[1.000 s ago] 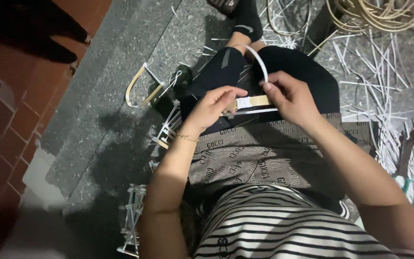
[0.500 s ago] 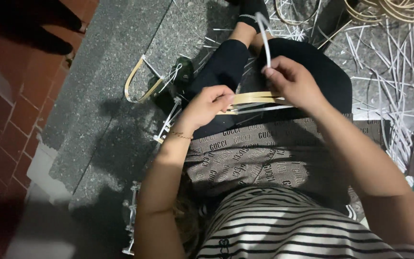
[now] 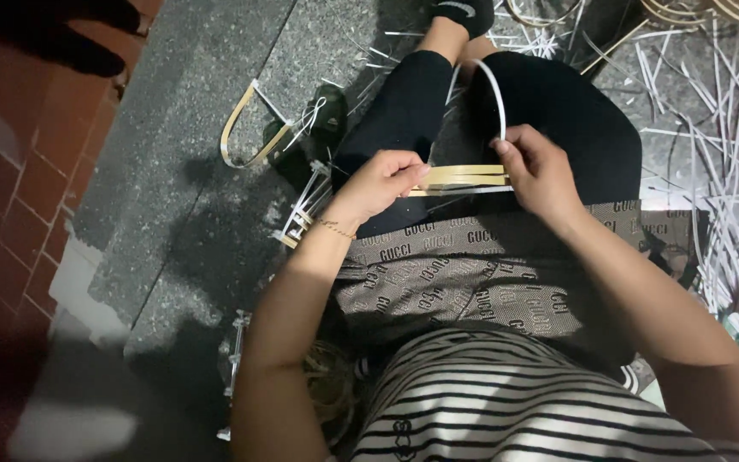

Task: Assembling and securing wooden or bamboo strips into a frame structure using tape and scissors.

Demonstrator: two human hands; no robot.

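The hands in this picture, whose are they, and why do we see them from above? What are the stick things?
The camera sits on a person's head and looks down, so you see their own lap and arms. The person sits on a grey stone floor with their legs stretched out. Their left hand and right hand each pinch one end of a small bundle of flat, pale strips, held level between them. A thin white strip curves up from the right hand in a loop. Many loose white strips lie scattered on the floor to the right. To the left lies a bent tan loop, beside a red brick floor.
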